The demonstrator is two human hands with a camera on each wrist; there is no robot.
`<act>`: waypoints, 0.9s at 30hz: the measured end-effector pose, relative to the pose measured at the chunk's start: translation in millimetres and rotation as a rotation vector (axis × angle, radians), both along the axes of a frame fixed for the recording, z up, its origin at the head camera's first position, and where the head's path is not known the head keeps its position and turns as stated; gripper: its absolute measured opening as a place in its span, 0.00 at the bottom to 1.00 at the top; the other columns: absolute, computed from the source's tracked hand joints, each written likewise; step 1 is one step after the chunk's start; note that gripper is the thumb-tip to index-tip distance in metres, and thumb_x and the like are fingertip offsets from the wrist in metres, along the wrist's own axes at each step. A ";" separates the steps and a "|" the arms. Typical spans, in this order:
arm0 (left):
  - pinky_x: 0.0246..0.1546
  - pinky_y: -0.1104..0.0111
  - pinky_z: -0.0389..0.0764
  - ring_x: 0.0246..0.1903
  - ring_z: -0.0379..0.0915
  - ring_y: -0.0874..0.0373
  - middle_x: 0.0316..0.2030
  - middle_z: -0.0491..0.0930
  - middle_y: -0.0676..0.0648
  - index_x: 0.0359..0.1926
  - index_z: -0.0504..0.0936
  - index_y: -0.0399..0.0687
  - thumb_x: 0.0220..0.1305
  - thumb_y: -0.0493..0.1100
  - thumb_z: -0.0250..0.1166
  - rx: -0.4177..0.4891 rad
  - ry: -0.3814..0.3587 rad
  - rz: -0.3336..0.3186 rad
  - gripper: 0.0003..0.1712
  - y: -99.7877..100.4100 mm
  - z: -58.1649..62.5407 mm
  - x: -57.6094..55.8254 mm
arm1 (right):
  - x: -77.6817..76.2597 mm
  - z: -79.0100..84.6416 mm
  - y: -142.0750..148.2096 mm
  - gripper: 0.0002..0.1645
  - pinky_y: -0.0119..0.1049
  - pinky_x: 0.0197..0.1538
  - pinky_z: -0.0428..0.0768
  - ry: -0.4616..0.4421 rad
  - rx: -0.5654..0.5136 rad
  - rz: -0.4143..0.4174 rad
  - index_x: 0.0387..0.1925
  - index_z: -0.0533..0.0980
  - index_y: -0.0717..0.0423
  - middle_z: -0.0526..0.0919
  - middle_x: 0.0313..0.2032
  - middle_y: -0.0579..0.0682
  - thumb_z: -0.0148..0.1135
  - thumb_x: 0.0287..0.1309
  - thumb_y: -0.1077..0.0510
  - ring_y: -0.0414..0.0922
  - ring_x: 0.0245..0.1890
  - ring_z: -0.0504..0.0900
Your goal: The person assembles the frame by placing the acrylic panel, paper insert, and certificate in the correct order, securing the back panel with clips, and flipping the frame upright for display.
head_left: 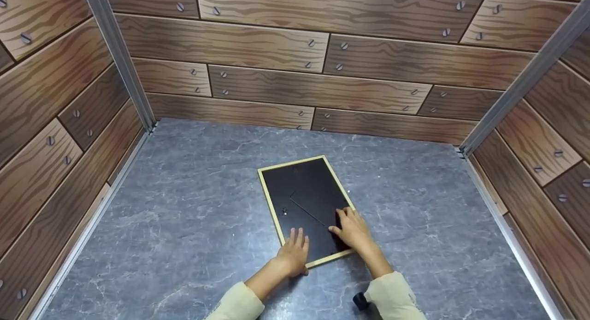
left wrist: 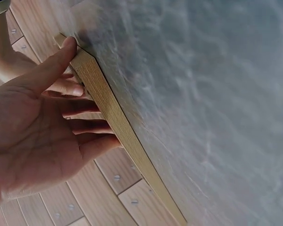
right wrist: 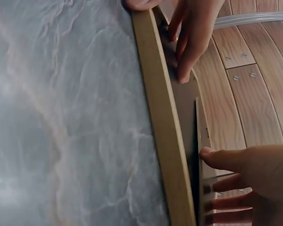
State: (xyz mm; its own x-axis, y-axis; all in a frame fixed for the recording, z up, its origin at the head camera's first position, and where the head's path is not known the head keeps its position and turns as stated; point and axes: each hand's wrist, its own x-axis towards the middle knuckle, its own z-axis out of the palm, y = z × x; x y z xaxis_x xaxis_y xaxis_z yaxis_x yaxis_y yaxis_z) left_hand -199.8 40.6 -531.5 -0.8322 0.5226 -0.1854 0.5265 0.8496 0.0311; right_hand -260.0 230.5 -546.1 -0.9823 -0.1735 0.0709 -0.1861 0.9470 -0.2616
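A picture frame (head_left: 268, 191) with a pale wood border lies back up on the table, its black backing (head_left: 304, 179) showing. A thin stand flap (right wrist: 196, 127) stands slightly proud of that backing. My left hand (head_left: 293, 256) rests on the near left corner, fingers fairly straight over the backing and thumb (left wrist: 68, 44) against the wooden corner. On the right side, my right hand (head_left: 352, 228) touches the back of the frame with spread fingers. Its thumb (right wrist: 212, 155) lies at the flap's edge. A small metal fitting (head_left: 285, 211) sits on the left of the backing.
The grey marbled tabletop (head_left: 184, 209) surrounds the frame. Wood-patterned panels (head_left: 276, 87) wall it at the back and both sides, with metal corner posts (head_left: 120, 57). A black rounded object (head_left: 361, 301) is beside the right sleeve (head_left: 394, 296).
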 end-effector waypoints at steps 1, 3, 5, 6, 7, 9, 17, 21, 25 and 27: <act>0.59 0.63 0.60 0.63 0.52 0.40 0.64 0.57 0.35 0.64 0.64 0.37 0.47 0.56 0.69 0.004 -0.010 0.000 0.47 -0.3 0.3 -0.5 | 0.1 -0.3 0.3 0.35 0.55 0.51 0.67 -0.001 0.013 0.002 0.55 0.69 0.69 0.70 0.50 0.67 0.65 0.52 0.50 0.62 0.52 0.68; 0.60 0.63 0.59 0.63 0.50 0.40 0.64 0.56 0.35 0.64 0.63 0.37 0.47 0.55 0.70 0.008 -0.035 -0.002 0.47 -1.6 0.9 -2.4 | 0.7 -0.8 0.9 0.36 0.54 0.50 0.68 0.011 0.029 0.003 0.54 0.69 0.71 0.71 0.48 0.67 0.66 0.51 0.49 0.62 0.50 0.69; 0.60 0.63 0.58 0.64 0.49 0.41 0.65 0.55 0.36 0.64 0.63 0.37 0.46 0.54 0.71 0.014 -0.065 -0.009 0.48 -4.4 1.0 -5.4 | 2.1 -0.7 1.0 0.38 0.54 0.50 0.68 0.023 0.038 -0.001 0.53 0.70 0.71 0.71 0.46 0.66 0.67 0.50 0.47 0.62 0.49 0.70; 0.60 0.63 0.58 0.64 0.48 0.41 0.65 0.55 0.36 0.64 0.62 0.37 0.46 0.53 0.72 0.021 -0.083 -0.013 0.48 -6.5 1.3 -7.2 | 3.2 -0.7 0.8 0.39 0.54 0.50 0.68 0.028 0.045 -0.004 0.53 0.70 0.72 0.71 0.45 0.66 0.67 0.49 0.46 0.62 0.49 0.70; 0.60 0.63 0.58 0.65 0.48 0.41 0.65 0.54 0.36 0.64 0.62 0.37 0.45 0.52 0.72 0.027 -0.097 -0.019 0.48 -8.9 1.6 -9.0 | 4.6 -0.5 0.4 0.39 0.53 0.50 0.68 0.033 0.051 -0.007 0.52 0.70 0.72 0.71 0.45 0.66 0.67 0.48 0.45 0.62 0.48 0.70; 0.61 0.62 0.57 0.65 0.46 0.42 0.66 0.53 0.37 0.65 0.61 0.37 0.44 0.49 0.73 0.038 -0.128 -0.032 0.49 -15.1 2.4 -12.9 | 8.7 -0.9 -1.5 0.40 0.53 0.50 0.69 0.036 0.066 -0.018 0.50 0.72 0.72 0.71 0.44 0.65 0.67 0.47 0.43 0.62 0.48 0.70; 0.57 0.62 0.63 0.65 0.48 0.46 0.66 0.55 0.42 0.61 0.63 0.39 0.44 0.35 0.72 0.113 -0.185 -0.053 0.42 -41.7 7.9 -29.2 | 30.0 -4.6 -19.6 0.39 0.50 0.32 0.76 0.117 0.120 -0.026 0.38 0.74 0.73 0.69 0.34 0.61 0.67 0.44 0.38 0.58 0.37 0.72; 0.56 0.61 0.65 0.64 0.51 0.47 0.65 0.59 0.43 0.57 0.65 0.40 0.47 0.32 0.68 0.157 -0.171 -0.083 0.34 -53.4 8.2 -38.0 | 39.2 -6.2 -30.1 0.37 0.48 0.28 0.75 0.173 0.132 -0.046 0.32 0.74 0.72 0.67 0.31 0.60 0.68 0.41 0.38 0.56 0.33 0.71; 0.58 0.59 0.62 0.63 0.53 0.45 0.63 0.62 0.44 0.58 0.67 0.42 0.48 0.30 0.67 0.179 -0.135 -0.090 0.34 -63.2 5.5 -47.4 | 47.2 -5.0 -40.3 0.37 0.47 0.27 0.76 0.173 0.122 -0.057 0.30 0.74 0.73 0.67 0.30 0.59 0.68 0.42 0.39 0.56 0.31 0.71; 0.59 0.56 0.60 0.63 0.53 0.44 0.63 0.62 0.45 0.59 0.68 0.43 0.48 0.31 0.67 0.167 -0.103 -0.091 0.34 -67.3 3.1 -52.5 | 49.7 -3.5 -43.9 0.36 0.48 0.28 0.76 0.147 0.092 -0.057 0.31 0.74 0.74 0.67 0.30 0.59 0.68 0.43 0.40 0.56 0.32 0.72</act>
